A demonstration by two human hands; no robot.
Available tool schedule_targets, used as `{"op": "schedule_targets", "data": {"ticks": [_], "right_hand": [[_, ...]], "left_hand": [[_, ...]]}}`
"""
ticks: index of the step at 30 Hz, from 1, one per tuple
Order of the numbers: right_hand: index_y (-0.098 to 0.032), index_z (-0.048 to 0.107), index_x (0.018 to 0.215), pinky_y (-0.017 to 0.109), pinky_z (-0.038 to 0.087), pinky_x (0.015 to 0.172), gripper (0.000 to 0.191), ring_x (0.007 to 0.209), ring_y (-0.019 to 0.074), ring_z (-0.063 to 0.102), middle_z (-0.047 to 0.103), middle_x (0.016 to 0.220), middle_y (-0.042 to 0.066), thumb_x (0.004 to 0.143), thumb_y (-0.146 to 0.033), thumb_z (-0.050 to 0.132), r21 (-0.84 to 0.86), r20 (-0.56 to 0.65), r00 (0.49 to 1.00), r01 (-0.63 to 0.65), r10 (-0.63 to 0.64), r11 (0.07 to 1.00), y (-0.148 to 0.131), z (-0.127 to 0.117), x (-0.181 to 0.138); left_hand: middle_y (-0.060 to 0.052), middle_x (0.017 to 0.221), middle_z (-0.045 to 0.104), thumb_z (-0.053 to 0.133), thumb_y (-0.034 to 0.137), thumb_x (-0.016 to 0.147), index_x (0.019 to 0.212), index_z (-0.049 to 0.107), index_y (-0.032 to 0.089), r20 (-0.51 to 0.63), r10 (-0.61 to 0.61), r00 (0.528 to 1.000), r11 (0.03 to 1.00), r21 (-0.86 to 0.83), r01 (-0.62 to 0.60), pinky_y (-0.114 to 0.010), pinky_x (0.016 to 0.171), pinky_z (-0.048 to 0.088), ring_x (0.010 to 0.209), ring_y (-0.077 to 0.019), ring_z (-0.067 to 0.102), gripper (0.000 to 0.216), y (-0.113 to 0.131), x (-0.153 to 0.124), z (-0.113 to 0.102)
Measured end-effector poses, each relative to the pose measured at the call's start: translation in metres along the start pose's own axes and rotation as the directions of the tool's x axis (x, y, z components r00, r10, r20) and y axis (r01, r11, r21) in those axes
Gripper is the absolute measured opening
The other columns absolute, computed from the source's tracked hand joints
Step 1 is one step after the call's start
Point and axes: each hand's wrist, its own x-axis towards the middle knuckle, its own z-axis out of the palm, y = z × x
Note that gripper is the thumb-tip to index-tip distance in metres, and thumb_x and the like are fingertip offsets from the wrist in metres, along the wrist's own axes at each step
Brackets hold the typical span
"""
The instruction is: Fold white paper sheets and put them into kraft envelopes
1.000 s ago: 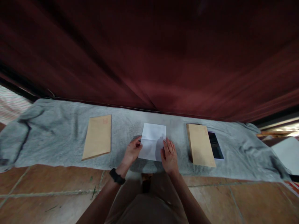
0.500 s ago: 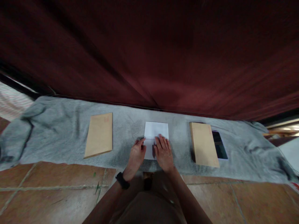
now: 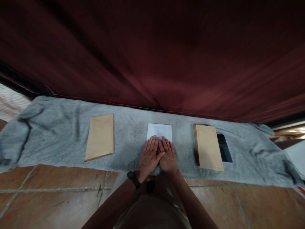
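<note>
A white sheet of paper lies on the grey cloth in front of me; its far part shows and its near part is covered by my hands. My left hand rests flat on the paper's left side, fingers stretched away from me, thumb pointing right. Beside it my right hand lies flat on the right side, fingers out. The left thumb reaches my right hand. Neither hand grips anything. Whether the paper is folded beneath the hands is hidden.
A brown envelope stack lies to the left. Another stack of brown envelopes sits to the right, partly over a dark-screened tablet. The grey cloth is bordered by a dark red curtain behind and floor tiles in front.
My left hand has left the paper's left edge, moved right and flattened onto the sheet next to my right hand. The right hand has stayed almost in place.
</note>
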Motion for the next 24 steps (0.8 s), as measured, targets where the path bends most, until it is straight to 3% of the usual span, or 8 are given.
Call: {"op": "schedule_targets", "data": {"ticks": [12, 18, 21, 24], "right_hand": [[-0.018, 0.041, 0.155, 0.048, 0.027, 0.122, 0.053, 0.149, 0.027, 0.035, 0.037, 0.162, 0.012, 0.104, -0.033, 0.046, 0.026, -0.055, 0.998, -0.008, 0.009, 1.0, 0.016, -0.012, -0.018], [-0.016, 0.042, 0.154, 0.05, 0.028, 0.122, 0.053, 0.147, 0.028, 0.039, 0.04, 0.16, 0.013, 0.103, -0.03, 0.046, 0.044, -0.039, 0.999, 0.017, -0.015, 0.999, 0.03, -0.022, -0.035], [-0.016, 0.041, 0.154, 0.05, 0.028, 0.123, 0.054, 0.148, 0.0274, 0.038, 0.041, 0.16, 0.013, 0.103, -0.033, 0.047, 0.09, -0.01, 0.996, 0.085, -0.084, 0.992, 0.035, -0.029, -0.039], [-0.016, 0.041, 0.154, 0.051, 0.028, 0.124, 0.06, 0.148, 0.0271, 0.038, 0.042, 0.159, 0.013, 0.1, -0.041, 0.052, 0.145, 0.02, 0.983, 0.178, -0.183, 0.973, 0.041, -0.036, -0.042]], "left_hand": [[-0.017, 0.163, 0.033, 0.036, 0.056, 0.101, 0.158, 0.03, 0.008, -0.014, -0.044, 0.999, 0.997, 0.061, 0.044, -0.048, 0.125, 0.024, 0.154, -0.0279, 0.026, 0.075, -0.024, -0.019, -0.009], [-0.014, 0.164, 0.033, 0.045, 0.051, 0.1, 0.154, 0.039, 0.014, 0.068, 0.142, 0.988, 0.988, 0.047, -0.145, -0.052, 0.126, 0.019, 0.154, -0.0292, 0.025, 0.066, -0.038, -0.029, -0.024], [-0.013, 0.164, 0.034, 0.051, 0.047, 0.097, 0.153, 0.04, 0.017, 0.137, 0.233, 0.963, 0.97, 0.031, -0.24, -0.057, 0.126, 0.012, 0.154, -0.0293, 0.026, 0.064, -0.038, -0.031, -0.032], [-0.016, 0.162, 0.036, 0.056, 0.042, 0.093, 0.151, 0.044, 0.015, 0.196, 0.25, 0.948, 0.966, 0.014, -0.258, -0.055, 0.127, 0.013, 0.153, -0.0295, 0.027, 0.065, -0.031, -0.03, -0.038]]}}
